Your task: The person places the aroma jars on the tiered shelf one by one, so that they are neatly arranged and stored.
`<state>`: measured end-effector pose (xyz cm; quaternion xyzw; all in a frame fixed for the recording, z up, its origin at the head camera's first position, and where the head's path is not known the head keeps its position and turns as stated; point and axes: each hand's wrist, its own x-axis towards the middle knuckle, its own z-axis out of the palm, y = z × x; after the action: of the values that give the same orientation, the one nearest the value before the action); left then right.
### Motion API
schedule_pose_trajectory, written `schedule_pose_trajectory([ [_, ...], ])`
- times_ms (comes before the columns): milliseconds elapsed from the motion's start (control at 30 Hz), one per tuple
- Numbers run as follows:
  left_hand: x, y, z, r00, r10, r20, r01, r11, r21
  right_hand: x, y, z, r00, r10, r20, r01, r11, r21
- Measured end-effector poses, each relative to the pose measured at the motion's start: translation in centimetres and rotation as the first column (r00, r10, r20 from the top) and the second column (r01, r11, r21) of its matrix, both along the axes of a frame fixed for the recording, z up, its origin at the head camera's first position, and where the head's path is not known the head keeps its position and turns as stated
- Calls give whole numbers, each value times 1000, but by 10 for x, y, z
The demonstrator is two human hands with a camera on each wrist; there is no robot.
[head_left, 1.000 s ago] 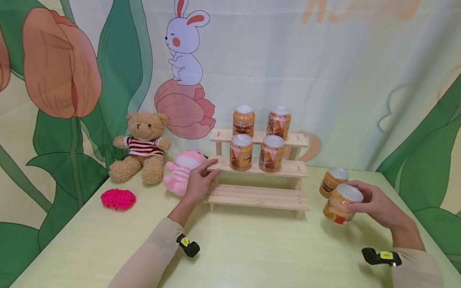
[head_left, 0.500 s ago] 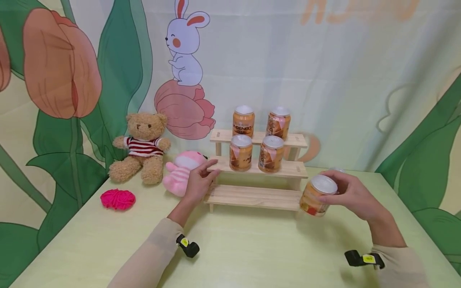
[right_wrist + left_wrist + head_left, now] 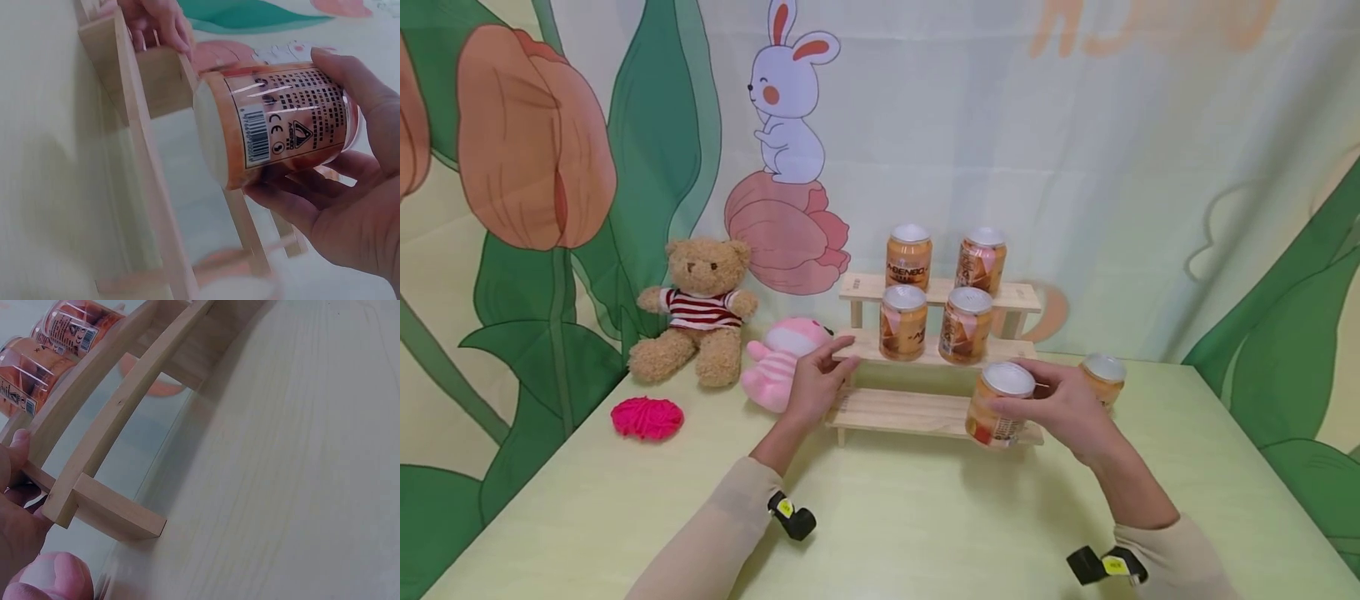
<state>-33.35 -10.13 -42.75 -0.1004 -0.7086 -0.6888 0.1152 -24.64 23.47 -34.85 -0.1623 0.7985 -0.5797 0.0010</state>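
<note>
My right hand (image 3: 1075,412) grips an orange printed can (image 3: 987,423) between thumb and fingers, holding it over the right end of the lowest step. In the right wrist view its barcode and flat pale base show, and the can (image 3: 294,119) lies aslant there. A three-step wooden display rack (image 3: 895,408) stands on the table. At the rack's left side, my left hand (image 3: 815,387) holds the end of the middle step, thumb on top. Two similar cans (image 3: 903,325) stand upright on the middle step, and two more cans (image 3: 910,258) on the top one.
Another can (image 3: 1105,379) stands on the table behind my right hand, partly hidden. A pink plush toy (image 3: 771,379) sits beside my left hand. Further left are a teddy bear (image 3: 703,312) and a bundle of pink yarn (image 3: 647,418). A printed curtain (image 3: 1120,167) hangs behind.
My right hand has carried the can leftward, from beside the other can on the table to over the rack's lowest step. My left hand keeps its place on the rack.
</note>
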Motion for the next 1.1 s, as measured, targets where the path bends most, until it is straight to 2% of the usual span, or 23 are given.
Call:
schedule_pose_trajectory([
  [133, 1, 0, -3, 1000, 7, -13, -7, 1000, -4, -2, -23, -2, 1000, 2, -20, -2, 1000, -30],
  [333, 0, 1, -3, 1000, 5, -27, -5, 1000, 0, -9, -59, -3, 996, -4, -92, 4, 1000, 3],
  [567, -1, 1, -4, 1000, -5, -26, 5, 1000, 3, -19, -94, -7, 992, -90, -93, 98, 991, 95],
  [700, 0, 2, -5, 1000, -1, -24, 1, 1000, 2, -23, -104, -15, 989, -99, -111, 114, 984, 139],
  [833, 0, 3, -3, 999, 9, -31, -10, 1000, -7, -27, -110, -22, 987, -92, -135, 111, 985, 134],
  [933, 0, 3, -2, 999, 7, -40, -7, 1000, -11, -30, -113, -23, 984, -105, -146, 124, 984, 128],
  [1100, 0, 1, -3, 999, 19, -28, -19, 1000, -9, -35, -118, -24, 976, -146, -165, 175, 968, 181],
])
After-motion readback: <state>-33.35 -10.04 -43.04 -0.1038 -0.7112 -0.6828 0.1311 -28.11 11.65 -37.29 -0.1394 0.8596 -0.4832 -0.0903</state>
